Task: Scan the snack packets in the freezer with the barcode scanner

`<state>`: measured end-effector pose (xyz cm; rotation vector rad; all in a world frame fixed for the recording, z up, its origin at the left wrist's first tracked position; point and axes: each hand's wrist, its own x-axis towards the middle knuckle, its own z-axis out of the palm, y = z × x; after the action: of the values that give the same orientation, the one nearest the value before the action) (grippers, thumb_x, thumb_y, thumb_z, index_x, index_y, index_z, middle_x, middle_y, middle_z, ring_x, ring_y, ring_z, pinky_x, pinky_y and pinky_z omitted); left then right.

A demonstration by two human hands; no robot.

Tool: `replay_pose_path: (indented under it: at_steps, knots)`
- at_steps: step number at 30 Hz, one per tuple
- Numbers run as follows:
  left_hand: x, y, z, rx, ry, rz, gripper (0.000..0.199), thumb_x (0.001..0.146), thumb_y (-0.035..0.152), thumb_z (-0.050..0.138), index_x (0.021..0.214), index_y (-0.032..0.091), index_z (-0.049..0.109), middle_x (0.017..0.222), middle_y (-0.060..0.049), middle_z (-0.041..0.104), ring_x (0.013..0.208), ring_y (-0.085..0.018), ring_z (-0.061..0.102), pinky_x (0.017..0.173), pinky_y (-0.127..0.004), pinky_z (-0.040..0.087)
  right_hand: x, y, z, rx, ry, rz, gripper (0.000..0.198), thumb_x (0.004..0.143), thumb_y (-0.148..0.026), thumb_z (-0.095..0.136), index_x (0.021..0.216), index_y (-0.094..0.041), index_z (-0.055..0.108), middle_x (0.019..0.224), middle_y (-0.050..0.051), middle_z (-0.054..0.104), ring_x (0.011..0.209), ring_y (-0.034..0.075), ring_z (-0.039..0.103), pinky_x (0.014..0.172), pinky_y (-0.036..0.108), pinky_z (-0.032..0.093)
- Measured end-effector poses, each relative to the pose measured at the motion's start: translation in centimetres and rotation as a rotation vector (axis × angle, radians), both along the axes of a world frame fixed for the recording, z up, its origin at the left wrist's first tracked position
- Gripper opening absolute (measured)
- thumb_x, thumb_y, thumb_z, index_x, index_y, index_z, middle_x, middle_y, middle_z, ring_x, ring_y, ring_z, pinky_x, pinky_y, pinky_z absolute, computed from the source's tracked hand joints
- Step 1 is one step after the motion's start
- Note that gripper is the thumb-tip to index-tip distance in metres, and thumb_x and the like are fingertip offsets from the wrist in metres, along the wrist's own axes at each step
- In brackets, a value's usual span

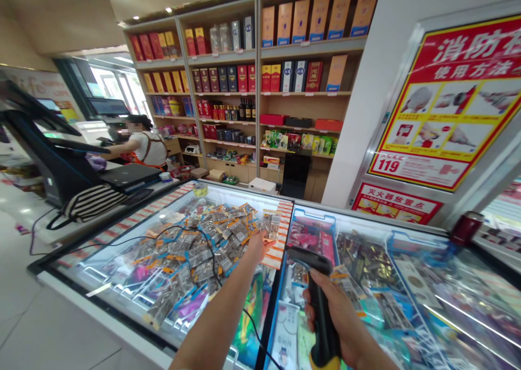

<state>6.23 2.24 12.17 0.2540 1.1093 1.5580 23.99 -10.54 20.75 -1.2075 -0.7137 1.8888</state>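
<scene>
My right hand (pixel 325 299) is wrapped round the grip of a black and yellow barcode scanner (pixel 319 288), its head tilted left toward the glass. My left hand (pixel 261 245) reaches forward over the glass-topped chest freezer (pixel 163 332), its thumb and fingers closed at the near end of a small clear snack packet (pixel 271 221). The packet is raised at the pile's right edge, beside an orange and white strip of labels (pixel 281 231). A broad heap of similar packets (pixel 203 245) with orange and blue trim covers the glass to the left. A black cable (pixel 212 250) crosses the heap.
On the right, another freezer section holds blue baskets (pixel 311 214) with packaged goods; a dark red can (pixel 467 228) stands at its far edge. A checkout terminal (pixel 36 147) and a striped bag (pixel 95 203) are left. A person (pixel 148 147) sits behind the counter, before boxed-goods shelves (pixel 220 58).
</scene>
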Motion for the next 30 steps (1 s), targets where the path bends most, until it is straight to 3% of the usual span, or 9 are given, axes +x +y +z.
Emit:
replay_pose_path:
  at_steps: [6, 16, 21, 26, 30]
  knots:
    - [0.1, -0.4, 0.2, 0.018, -0.017, 0.004, 0.009, 0.072, 0.011, 0.05, 0.072, 0.018, 0.043, 0.057, 0.003, 0.052, 0.047, -0.009, 0.053, 0.053, -0.026, 0.049, -0.4, 0.1, 0.3, 0.013, -0.036, -0.007, 0.03, 0.065, -0.045, 0.057, 0.075, -0.019, 0.046, 0.049, -0.006, 0.048, 0.035, 0.007, 0.043, 0.031, 0.019, 0.036]
    - [-0.5, 0.1, -0.9, 0.026, -0.021, 0.061, 0.005, 0.076, 0.012, 0.047, 0.08, 0.016, 0.049, 0.064, 0.002, 0.054, 0.051, -0.007, 0.052, 0.052, -0.022, 0.047, 0.1, -1.9, 1.4, 0.098, -0.053, 0.022, 0.034, 0.065, -0.047, 0.057, 0.078, -0.016, 0.049, 0.049, -0.006, 0.048, 0.033, 0.006, 0.042, 0.031, 0.018, 0.035]
    - [-0.5, 0.3, -1.3, -0.006, -0.014, 0.047, 0.016, 0.081, 0.023, 0.044, 0.09, 0.012, 0.05, 0.072, 0.001, 0.054, 0.056, -0.007, 0.052, 0.052, -0.023, 0.046, 0.1, -2.0, 1.1, 0.084, -0.068, 0.036, 0.037, 0.062, -0.05, 0.057, 0.076, -0.016, 0.048, 0.048, -0.006, 0.047, 0.033, 0.006, 0.041, 0.03, 0.019, 0.035]
    - [-0.8, 0.5, -1.5, -0.015, 0.019, 0.038, 0.009, 0.081, 0.015, 0.039, 0.086, 0.014, 0.047, 0.064, 0.001, 0.053, 0.052, -0.008, 0.053, 0.051, -0.023, 0.047, 0.0, -1.8, 0.7, 0.097, -0.101, 0.022, 0.036, 0.063, -0.05, 0.056, 0.073, -0.016, 0.049, 0.048, -0.005, 0.048, 0.033, 0.007, 0.042, 0.031, 0.019, 0.035]
    - [-0.2, -0.1, -2.7, -0.045, 0.085, -0.022, 0.014, 0.082, 0.02, 0.04, 0.092, 0.014, 0.048, 0.069, 0.001, 0.054, 0.053, -0.007, 0.052, 0.053, -0.023, 0.047, 1.0, -0.6, -0.3, 0.178, -0.195, -0.025, 0.035, 0.064, -0.05, 0.055, 0.063, -0.015, 0.047, 0.042, -0.005, 0.047, 0.033, 0.007, 0.041, 0.033, 0.019, 0.035]
